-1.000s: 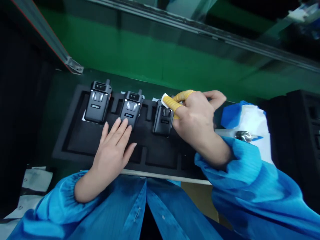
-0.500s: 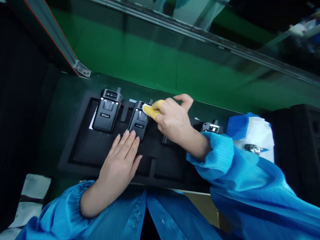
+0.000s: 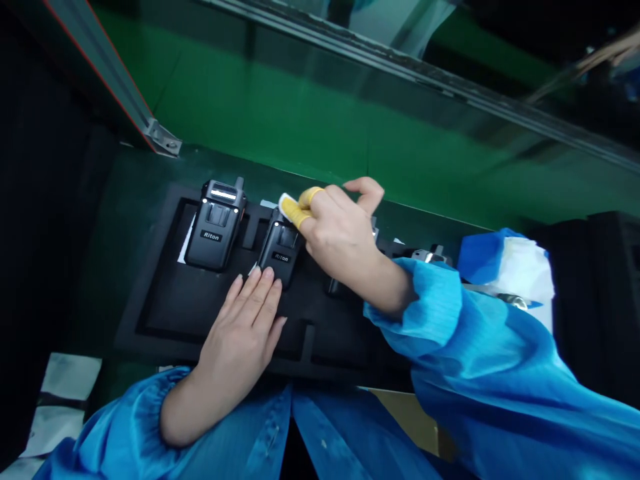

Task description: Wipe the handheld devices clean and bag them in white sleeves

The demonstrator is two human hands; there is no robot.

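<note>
A black two-way radio (image 3: 281,259) marked "Riton" lies in a black foam tray (image 3: 173,303). The outstretched fingertips of my left hand (image 3: 239,337) rest on its lower end, fingers flat and close together. At the top of that radio, my right hand (image 3: 343,233), with yellow finger covers (image 3: 296,212) on two fingers, presses a small white wiping cloth (image 3: 285,200) held by those fingertips. The hand hides the radio's upper right corner. Another Riton radio (image 3: 212,235) sits to the left in the tray, untouched.
Further right, one radio (image 3: 334,287) is mostly behind my right hand and another (image 3: 427,255) partly behind the sleeve. A blue and white cloth pile (image 3: 520,263) stands at the right. A green panel (image 3: 300,120) rises behind, with a metal bracket (image 3: 165,140) at left.
My right hand and the white cloth have shifted slightly up and left, toward the top edge of the middle radio. My left hand stays at its lower end.
</note>
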